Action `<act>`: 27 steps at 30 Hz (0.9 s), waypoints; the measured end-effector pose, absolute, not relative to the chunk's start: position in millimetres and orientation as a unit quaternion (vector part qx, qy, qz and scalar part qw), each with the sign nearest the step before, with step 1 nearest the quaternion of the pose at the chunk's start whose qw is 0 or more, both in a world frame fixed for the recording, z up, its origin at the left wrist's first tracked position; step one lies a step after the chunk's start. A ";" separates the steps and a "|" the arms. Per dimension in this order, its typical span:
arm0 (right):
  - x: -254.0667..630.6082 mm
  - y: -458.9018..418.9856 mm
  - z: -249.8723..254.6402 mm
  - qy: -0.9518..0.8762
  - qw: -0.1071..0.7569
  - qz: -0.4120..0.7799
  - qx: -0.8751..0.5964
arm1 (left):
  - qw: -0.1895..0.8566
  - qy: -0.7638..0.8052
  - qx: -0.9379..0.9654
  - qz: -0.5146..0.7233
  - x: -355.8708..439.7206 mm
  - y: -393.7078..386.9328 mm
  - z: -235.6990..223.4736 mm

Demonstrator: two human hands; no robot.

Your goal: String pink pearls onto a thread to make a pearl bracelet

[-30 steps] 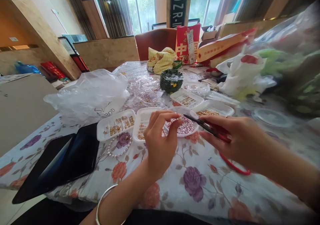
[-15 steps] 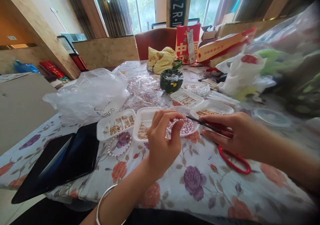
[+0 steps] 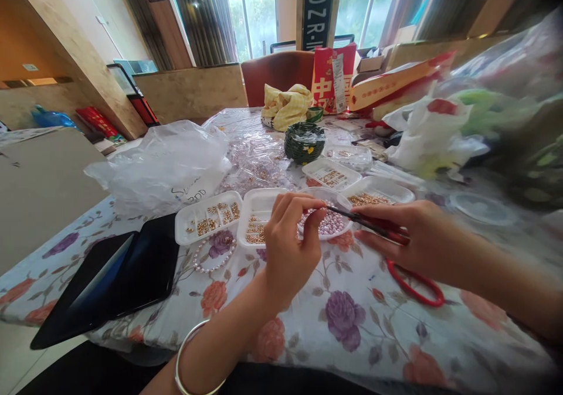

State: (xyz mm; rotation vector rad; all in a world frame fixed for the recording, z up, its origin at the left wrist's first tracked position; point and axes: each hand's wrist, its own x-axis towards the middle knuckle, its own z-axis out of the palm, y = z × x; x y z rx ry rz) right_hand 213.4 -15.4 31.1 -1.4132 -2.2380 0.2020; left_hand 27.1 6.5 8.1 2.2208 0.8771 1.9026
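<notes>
My left hand (image 3: 292, 245), a metal bangle (image 3: 179, 363) on its wrist, is raised in a pinch with thumb and forefinger together; what lies between them is too small to make out. My right hand (image 3: 416, 239) is wrapped round a pair of pliers (image 3: 373, 224) with dark jaws and reddish handles. The jaw tips meet the left fingertips. Below and behind them stands a round clear tub (image 3: 332, 226) of pinkish-lilac beads. A beaded bracelet (image 3: 214, 255) lies on the flowered tablecloth to the left.
White trays of gold beads (image 3: 206, 218) stand around the tub. A red loop handle (image 3: 416, 283) lies below my right hand. Further off are a dark green woven basket (image 3: 304, 143) and plastic bags (image 3: 162, 160). A black tablet-like slab (image 3: 105, 278) lies at left.
The pliers' jaws have closed together and their tips have come to my left fingertips. Both hands otherwise keep their places; the view has shifted slightly.
</notes>
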 end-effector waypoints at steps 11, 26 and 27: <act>214.4 -14.0 22.0 -0.816 0.246 0.072 -0.519 | 0.030 0.291 0.728 0.620 26.7 7.6 7.2; 210.5 -16.7 21.5 -0.802 0.245 0.090 -0.537 | 0.010 0.299 0.736 0.608 26.7 8.7 4.9; 210.5 -16.8 20.5 -0.801 0.248 0.086 -0.538 | 0.011 0.301 0.737 0.606 26.6 8.8 4.3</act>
